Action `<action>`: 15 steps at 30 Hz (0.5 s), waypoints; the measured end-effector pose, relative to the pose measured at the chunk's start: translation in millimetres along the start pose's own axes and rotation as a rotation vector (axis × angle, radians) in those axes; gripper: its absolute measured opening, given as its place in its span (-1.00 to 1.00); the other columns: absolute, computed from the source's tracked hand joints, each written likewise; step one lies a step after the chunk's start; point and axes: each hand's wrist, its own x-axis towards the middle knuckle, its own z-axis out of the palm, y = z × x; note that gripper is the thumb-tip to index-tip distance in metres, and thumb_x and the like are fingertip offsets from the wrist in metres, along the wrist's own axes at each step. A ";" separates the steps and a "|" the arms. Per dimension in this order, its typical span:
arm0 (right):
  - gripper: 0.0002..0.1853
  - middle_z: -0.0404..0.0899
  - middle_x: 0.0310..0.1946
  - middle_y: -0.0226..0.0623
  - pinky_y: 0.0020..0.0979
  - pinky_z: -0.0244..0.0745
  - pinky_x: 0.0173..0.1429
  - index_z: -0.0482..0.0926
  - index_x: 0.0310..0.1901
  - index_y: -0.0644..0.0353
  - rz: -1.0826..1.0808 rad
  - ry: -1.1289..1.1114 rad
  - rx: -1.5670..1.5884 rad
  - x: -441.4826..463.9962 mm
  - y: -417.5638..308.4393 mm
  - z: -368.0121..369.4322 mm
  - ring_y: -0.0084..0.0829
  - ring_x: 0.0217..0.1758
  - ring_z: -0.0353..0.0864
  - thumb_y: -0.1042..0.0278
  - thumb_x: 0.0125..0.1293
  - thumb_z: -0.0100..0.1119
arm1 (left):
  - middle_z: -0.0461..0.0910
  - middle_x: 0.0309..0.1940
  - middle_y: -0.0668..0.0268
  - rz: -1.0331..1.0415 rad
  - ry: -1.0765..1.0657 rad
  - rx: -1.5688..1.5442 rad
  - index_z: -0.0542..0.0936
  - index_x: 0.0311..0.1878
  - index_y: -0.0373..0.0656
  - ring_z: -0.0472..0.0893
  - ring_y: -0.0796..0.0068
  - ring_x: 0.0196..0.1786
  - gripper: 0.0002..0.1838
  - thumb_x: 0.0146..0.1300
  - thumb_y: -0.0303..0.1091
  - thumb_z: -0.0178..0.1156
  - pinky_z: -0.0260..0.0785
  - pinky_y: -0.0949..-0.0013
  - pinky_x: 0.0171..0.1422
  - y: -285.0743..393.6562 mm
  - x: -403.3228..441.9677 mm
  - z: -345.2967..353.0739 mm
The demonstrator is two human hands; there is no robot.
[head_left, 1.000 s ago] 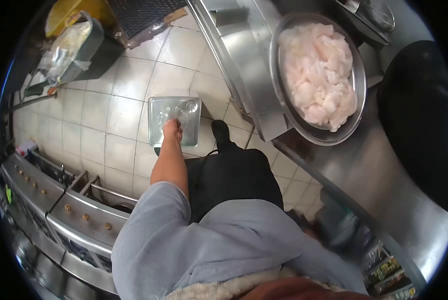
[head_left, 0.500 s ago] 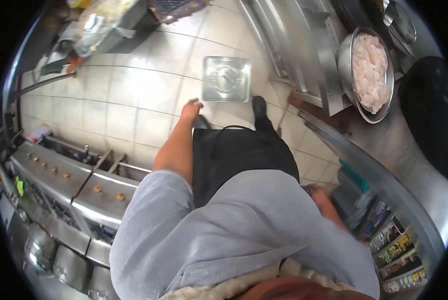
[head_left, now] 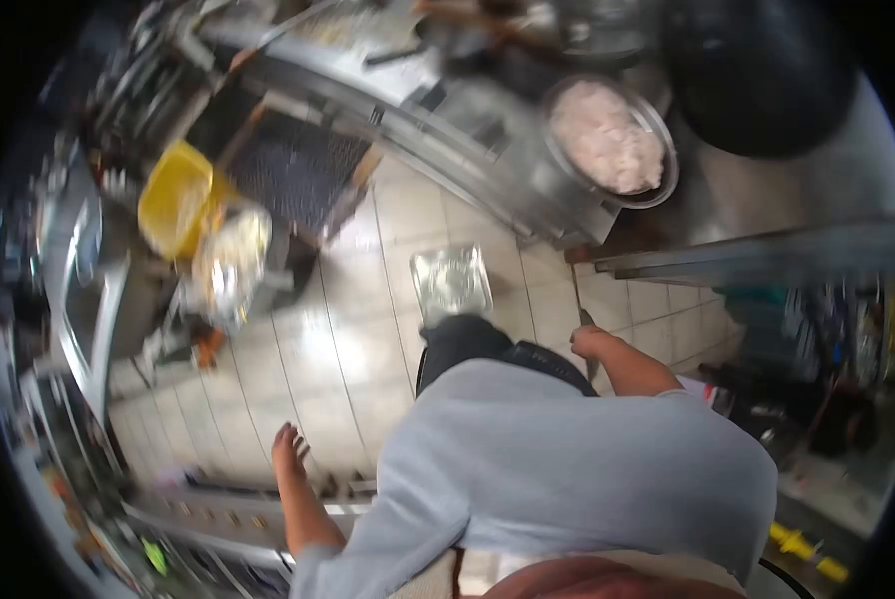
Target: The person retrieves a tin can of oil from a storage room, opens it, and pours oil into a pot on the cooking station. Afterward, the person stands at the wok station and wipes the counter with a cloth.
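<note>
My left hand [head_left: 288, 451] hangs out over the tiled floor with its fingers apart and nothing in it. My right hand [head_left: 589, 342] is closed beside my right hip, around a slim dark object [head_left: 585, 317] whose kind is too blurred to tell. Ahead of my feet a square metal lid or tin [head_left: 451, 280] with an embossed round mark lies on the floor. On the steel counter to the right, a metal bowl [head_left: 670, 165] holds a heap of pale raw meat [head_left: 607, 138], probably chicken. Neither hand touches the bowl or the square metal piece.
A yellow tub [head_left: 176, 202] and a foil-and-plastic-covered container [head_left: 233, 262] stand at the left. Near them lies a dark mat [head_left: 293, 165]. A steel counter [head_left: 747, 195] edges the right side; a long steel unit [head_left: 208, 534] runs along the lower left.
My body and view have turned, so the bowl and counter now lie farther ahead. My left hand has swung outward, away from the square metal piece. My right hand has come forward into fuller view.
</note>
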 end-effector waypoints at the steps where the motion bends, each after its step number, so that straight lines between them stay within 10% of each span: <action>1: -0.57 0.67 0.08 -0.01 -0.14 0.53 0.26 0.69 0.11 0.13 -0.001 0.075 0.036 4.7 -11.9 -20.3 -0.07 0.19 0.64 0.25 0.23 0.11 | 0.32 0.47 -0.02 0.117 -0.128 -0.186 0.32 0.52 -0.11 0.36 -0.05 0.47 -0.34 0.42 -0.08 0.12 0.39 -0.12 0.35 70.1 -36.9 23.5; 5: -0.62 0.68 0.04 0.01 -0.12 0.54 0.21 0.71 0.03 0.12 -0.156 0.338 0.149 0.7 -113.1 -122.0 -0.02 0.15 0.65 0.21 0.25 0.08 | 0.18 0.53 -0.11 0.910 -1.132 -0.349 0.24 0.53 -0.13 0.23 -0.13 0.55 -0.27 0.42 0.05 0.09 0.43 -0.24 0.28 278.9 -182.1 66.7; 8: -0.57 0.63 0.15 0.02 -0.11 0.47 0.31 0.64 0.15 0.15 -0.289 0.527 0.413 16.7 -180.3 -156.5 -0.01 0.24 0.60 0.36 0.25 0.03 | 0.62 0.00 -0.04 1.227 -2.023 -0.249 0.64 0.06 -0.23 0.64 -0.08 -0.03 -0.67 0.44 -0.17 0.17 0.53 -0.08 0.11 392.4 -257.0 93.8; 10: -0.51 0.57 0.23 0.01 -0.13 0.40 0.40 0.58 0.24 0.15 -0.302 0.523 0.478 -29.4 -225.0 -182.3 -0.01 0.33 0.52 0.38 0.25 0.02 | 0.57 -0.34 0.28 1.420 -2.268 -0.104 0.67 -0.40 -0.05 0.68 0.12 -0.22 -0.68 0.41 -0.32 -0.04 0.58 0.05 -0.29 451.9 -319.3 139.7; 15: -0.57 0.60 0.16 -0.03 -0.13 0.43 0.37 0.61 0.17 0.18 -0.247 0.708 0.696 -73.8 -274.8 -112.8 -0.03 0.28 0.55 0.27 0.30 0.07 | 0.58 -0.40 0.34 1.608 -2.384 -0.425 0.58 -0.49 -0.10 0.65 0.28 -0.33 -0.75 0.34 -0.40 0.04 0.57 0.33 -0.28 475.5 -325.0 142.7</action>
